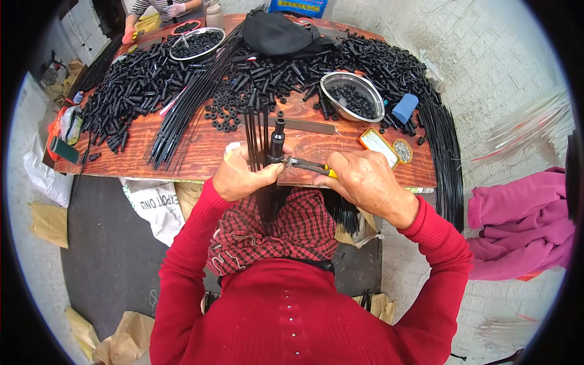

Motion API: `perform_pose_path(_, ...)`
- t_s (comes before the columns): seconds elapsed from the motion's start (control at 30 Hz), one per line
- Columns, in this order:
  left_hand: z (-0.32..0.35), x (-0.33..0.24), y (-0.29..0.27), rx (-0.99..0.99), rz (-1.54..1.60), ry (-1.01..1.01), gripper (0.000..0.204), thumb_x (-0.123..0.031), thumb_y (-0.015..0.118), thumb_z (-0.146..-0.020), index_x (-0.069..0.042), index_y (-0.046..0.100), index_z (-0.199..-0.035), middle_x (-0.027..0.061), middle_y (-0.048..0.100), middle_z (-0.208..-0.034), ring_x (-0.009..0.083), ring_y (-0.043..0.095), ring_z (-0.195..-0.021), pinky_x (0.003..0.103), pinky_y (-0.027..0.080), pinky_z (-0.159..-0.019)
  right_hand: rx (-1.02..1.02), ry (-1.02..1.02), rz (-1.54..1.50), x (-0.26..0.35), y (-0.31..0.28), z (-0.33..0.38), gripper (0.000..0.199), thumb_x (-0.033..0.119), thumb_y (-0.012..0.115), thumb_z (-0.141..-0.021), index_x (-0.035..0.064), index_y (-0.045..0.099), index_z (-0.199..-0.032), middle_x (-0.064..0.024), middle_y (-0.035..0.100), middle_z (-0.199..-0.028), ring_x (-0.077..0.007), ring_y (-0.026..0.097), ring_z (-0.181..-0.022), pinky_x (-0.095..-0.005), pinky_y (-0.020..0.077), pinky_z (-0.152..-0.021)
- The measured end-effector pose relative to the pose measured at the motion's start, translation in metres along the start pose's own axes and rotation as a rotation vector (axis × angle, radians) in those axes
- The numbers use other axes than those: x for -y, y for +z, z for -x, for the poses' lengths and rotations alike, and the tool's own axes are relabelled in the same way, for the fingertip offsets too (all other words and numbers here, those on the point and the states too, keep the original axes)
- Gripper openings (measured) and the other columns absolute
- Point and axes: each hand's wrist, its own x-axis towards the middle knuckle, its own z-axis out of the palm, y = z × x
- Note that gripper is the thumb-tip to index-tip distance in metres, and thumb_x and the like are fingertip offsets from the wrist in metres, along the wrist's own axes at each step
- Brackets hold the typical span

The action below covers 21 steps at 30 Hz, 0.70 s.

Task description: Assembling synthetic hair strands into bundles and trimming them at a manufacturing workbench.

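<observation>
My left hand (239, 175) is closed around several thin black rods (257, 137) standing upright at the table's front edge. A black stepped tubular part (278, 139) also stands upright in its fingers. My right hand (372, 181) grips pliers (309, 165) with yellow handles. The jaws point left and reach the lower part of the tube, beside my left fingertips. Whether the jaws are closed on anything is too small to tell. A flat dark bar (304, 126) lies just behind the tube.
Black tubular parts (143, 85) cover much of the wooden table (115, 163). Metal bowls of small black pieces (384, 109) (210, 56) stand among them. Right of my hand are a shallow tray (378, 146) and a blue block (405, 108). Across the table sits another person (159, 9) wearing gloves.
</observation>
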Motion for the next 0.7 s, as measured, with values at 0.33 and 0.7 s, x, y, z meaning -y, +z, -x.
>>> perform_pose_path(0.33, 0.001, -0.001, 0.001, 0.061, 0.129, -0.046, 0.034, -0.009, 0.068, -0.082, -0.003, 0.064, -0.116, -0.0013, 0.064, -0.088, 0.0048, 0.057, -0.079, 0.022, 0.047, -0.072, 0.500, 0.359, -0.704, -0.018, -0.002, 0.000, 0.041, 0.043, 0.055, -0.095, 0.0057, 0.055, -0.078, -0.0040, 0.058, -0.058, -0.0172, 0.058, -0.050, -0.0330, 0.0445, -0.049)
perform_pose_path(0.7, 0.004, -0.010, 0.000, 0.027, 0.155, -0.062, 0.041, -0.018, 0.077, -0.077, 0.002, 0.065, -0.111, 0.0024, 0.065, -0.090, 0.0103, 0.059, -0.082, 0.025, 0.047, -0.075, 0.576, 0.435, -0.942, -0.011, -0.009, -0.005, 0.048, 0.048, 0.049, -0.097, 0.0041, 0.054, -0.078, -0.0020, 0.057, -0.058, -0.0122, 0.056, -0.048, -0.0267, 0.0447, -0.045)
